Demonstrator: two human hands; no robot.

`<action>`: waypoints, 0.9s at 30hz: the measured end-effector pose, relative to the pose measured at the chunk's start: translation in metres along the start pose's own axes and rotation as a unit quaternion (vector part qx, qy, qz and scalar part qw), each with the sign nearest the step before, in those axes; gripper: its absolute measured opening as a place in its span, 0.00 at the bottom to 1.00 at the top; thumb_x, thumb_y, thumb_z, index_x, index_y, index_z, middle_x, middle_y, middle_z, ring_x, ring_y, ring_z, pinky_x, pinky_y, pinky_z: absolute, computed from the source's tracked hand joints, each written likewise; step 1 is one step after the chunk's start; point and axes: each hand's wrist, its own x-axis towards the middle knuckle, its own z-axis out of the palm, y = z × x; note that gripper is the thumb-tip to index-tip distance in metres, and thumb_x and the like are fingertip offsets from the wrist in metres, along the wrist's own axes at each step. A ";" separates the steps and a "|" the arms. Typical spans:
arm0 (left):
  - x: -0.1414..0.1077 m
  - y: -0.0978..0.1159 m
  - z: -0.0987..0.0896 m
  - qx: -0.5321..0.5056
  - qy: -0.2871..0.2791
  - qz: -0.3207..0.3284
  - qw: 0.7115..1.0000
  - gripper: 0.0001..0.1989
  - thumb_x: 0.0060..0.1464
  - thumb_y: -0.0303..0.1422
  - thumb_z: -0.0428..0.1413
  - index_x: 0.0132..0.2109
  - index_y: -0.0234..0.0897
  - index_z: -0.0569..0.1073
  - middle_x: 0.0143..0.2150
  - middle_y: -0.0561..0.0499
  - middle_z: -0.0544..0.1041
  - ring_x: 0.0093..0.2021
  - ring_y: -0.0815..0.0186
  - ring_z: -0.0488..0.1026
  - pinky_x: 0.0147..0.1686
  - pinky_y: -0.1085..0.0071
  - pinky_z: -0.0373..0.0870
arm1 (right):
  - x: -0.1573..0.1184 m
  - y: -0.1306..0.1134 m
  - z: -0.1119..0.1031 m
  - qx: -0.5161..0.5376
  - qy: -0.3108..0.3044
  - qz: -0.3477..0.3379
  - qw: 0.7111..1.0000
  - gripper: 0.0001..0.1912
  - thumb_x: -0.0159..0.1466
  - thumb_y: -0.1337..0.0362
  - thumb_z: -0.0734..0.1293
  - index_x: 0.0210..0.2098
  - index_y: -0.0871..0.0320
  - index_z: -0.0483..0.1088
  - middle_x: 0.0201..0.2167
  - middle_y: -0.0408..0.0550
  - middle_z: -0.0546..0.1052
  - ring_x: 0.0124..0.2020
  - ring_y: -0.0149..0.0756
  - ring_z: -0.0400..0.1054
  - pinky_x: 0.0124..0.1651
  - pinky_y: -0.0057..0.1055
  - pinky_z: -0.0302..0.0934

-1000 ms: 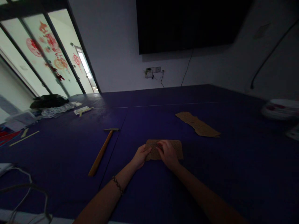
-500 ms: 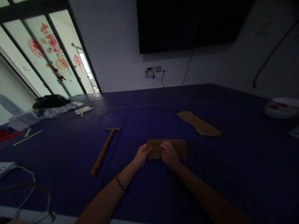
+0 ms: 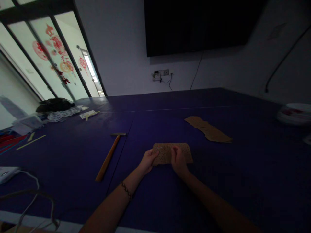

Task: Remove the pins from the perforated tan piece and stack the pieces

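A brown rectangular piece [image 3: 164, 157], dotted with small marks and with a short row of light specks near its upper left, is held just above the purple table [image 3: 150, 200]. Its left end is gripped by my left hand [image 3: 147, 161], thumb on top. My right hand [image 3: 179, 161] is over the middle of the piece, fingertips pinched together; whatever is between them is too small to make out. A hammer [image 3: 109, 158] with a wooden handle lies to the left. Beyond my right hand lies a torn brown sheet [image 3: 209, 130].
At the far left are a black bag [image 3: 54, 105], a clear plastic box [image 3: 28, 124], red strips [image 3: 12, 142] and a yellow strip [image 3: 31, 142]. A white device with cables [image 3: 8, 174] is at the near left. A round container [image 3: 295, 114] stands at the right.
My right hand has moved slightly right along the brown piece. The piece is tilted differently, and its dots and light specks show more clearly. My left hand keeps its hold.
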 end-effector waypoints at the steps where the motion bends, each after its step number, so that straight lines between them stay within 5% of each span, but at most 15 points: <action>1: 0.000 0.000 0.000 0.008 -0.001 -0.007 1.000 0.18 0.36 0.34 0.62 0.36 0.28 0.73 0.29 0.45 0.76 0.29 0.66 0.72 0.33 0.71 0.66 | 0.002 0.002 -0.001 -0.005 -0.006 0.021 1.000 0.10 0.61 0.68 0.51 0.35 0.60 0.62 0.27 0.51 0.69 0.28 0.39 0.65 0.31 0.36 0.60; 8: -0.002 0.003 -0.001 0.031 -0.016 -0.022 0.999 0.18 0.36 0.35 0.62 0.36 0.28 0.74 0.32 0.44 0.77 0.29 0.66 0.72 0.34 0.71 0.65 | 0.009 0.001 -0.005 0.004 -0.081 0.082 0.993 0.10 0.57 0.60 0.60 0.29 0.59 0.69 0.17 0.41 0.64 0.21 0.34 0.62 0.26 0.29 0.56; 27: -0.002 -0.002 0.000 0.043 -0.032 -0.004 0.999 0.17 0.36 0.34 0.62 0.35 0.29 0.74 0.30 0.45 0.77 0.29 0.67 0.72 0.33 0.72 0.65 | 0.007 -0.007 -0.005 -0.018 -0.059 0.106 0.992 0.09 0.57 0.60 0.59 0.24 0.57 0.65 0.20 0.42 0.66 0.21 0.33 0.60 0.27 0.29 0.53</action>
